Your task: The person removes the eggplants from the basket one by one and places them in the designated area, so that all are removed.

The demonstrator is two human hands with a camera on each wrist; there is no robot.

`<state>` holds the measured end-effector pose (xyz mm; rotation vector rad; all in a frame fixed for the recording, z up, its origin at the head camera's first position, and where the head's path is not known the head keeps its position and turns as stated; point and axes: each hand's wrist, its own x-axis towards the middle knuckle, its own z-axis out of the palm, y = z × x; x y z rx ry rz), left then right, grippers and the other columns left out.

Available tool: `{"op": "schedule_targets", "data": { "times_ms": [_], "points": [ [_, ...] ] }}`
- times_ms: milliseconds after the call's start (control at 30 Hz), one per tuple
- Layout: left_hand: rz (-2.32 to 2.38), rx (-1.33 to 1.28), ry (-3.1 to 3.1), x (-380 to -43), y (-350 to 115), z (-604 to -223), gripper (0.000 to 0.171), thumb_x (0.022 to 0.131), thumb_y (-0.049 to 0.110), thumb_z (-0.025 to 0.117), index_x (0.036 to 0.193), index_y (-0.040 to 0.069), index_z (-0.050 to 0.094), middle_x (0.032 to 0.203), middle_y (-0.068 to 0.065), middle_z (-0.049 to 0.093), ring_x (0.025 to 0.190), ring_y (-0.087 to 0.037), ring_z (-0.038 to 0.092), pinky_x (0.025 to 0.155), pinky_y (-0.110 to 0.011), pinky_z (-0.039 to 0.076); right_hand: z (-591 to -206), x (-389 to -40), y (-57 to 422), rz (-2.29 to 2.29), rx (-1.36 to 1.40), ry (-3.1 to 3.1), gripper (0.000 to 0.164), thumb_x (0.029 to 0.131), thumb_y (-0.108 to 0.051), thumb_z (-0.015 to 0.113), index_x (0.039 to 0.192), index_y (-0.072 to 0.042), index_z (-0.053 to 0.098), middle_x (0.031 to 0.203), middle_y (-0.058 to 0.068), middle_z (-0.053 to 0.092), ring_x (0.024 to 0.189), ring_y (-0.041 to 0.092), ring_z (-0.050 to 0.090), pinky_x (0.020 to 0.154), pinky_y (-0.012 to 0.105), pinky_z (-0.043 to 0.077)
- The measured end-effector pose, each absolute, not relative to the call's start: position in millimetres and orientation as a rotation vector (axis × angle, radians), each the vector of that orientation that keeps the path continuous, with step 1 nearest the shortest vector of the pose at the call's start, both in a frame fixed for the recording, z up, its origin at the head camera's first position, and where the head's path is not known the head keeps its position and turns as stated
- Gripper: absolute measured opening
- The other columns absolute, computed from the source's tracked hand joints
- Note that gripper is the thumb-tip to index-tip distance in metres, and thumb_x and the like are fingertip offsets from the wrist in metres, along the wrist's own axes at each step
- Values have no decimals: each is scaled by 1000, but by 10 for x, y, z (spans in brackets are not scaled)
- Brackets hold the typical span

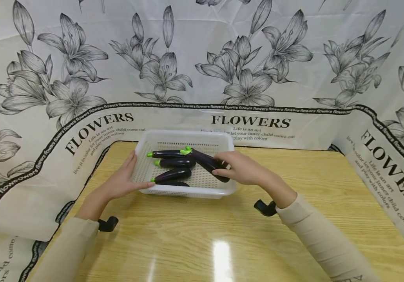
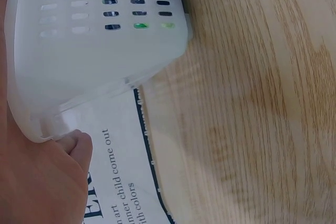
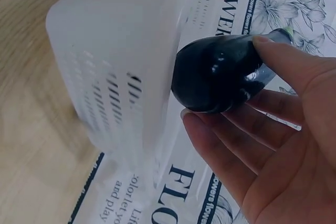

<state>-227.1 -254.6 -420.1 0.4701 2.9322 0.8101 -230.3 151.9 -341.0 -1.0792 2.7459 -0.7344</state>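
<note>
The right hand (image 1: pixel 241 168), fingers clamped round one dark eggplant (image 1: pixel 204 159), holds it over the white basket (image 1: pixel 191 191); the left hand's (image 1: pixel 120 182) fingers grip the basket's left end.

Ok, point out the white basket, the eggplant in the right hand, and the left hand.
White basket (image 1: pixel 187 191), head view: near rim.
Held eggplant (image 3: pixel 215 74), right wrist view: its dark body.
Left hand (image 1: pixel 121 181), head view: back of the hand.

The eggplants (image 1: pixel 177 163) look glossy, the basket (image 1: pixel 194 191) plastic.
</note>
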Motion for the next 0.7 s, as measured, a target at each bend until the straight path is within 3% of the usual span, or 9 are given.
{"op": "schedule_targets", "data": {
  "times_ms": [200, 700],
  "points": [
    [828, 470, 2929, -2277, -2539, -4204, 132, 82, 69, 73, 162, 2, -8, 169, -13, -17, 156, -43, 1, 122, -64, 16, -3366, -2262, 1691, -711, -1065, 2790, 35, 101, -27, 68, 126, -3, 66, 114, 6, 71, 103, 21, 69, 92, 45, 57],
    [817, 492, 2937, -2270, -2563, -4205, 131, 83, 69, 72, 162, -1, -6, 169, -15, -17, 154, -47, 4, 120, -65, 18, -3374, -2288, 2175, -659, -944, 2891, 35, 101, -26, 67, 126, -1, 66, 117, 12, 72, 102, 27, 70, 89, 48, 58]
  ]
}}
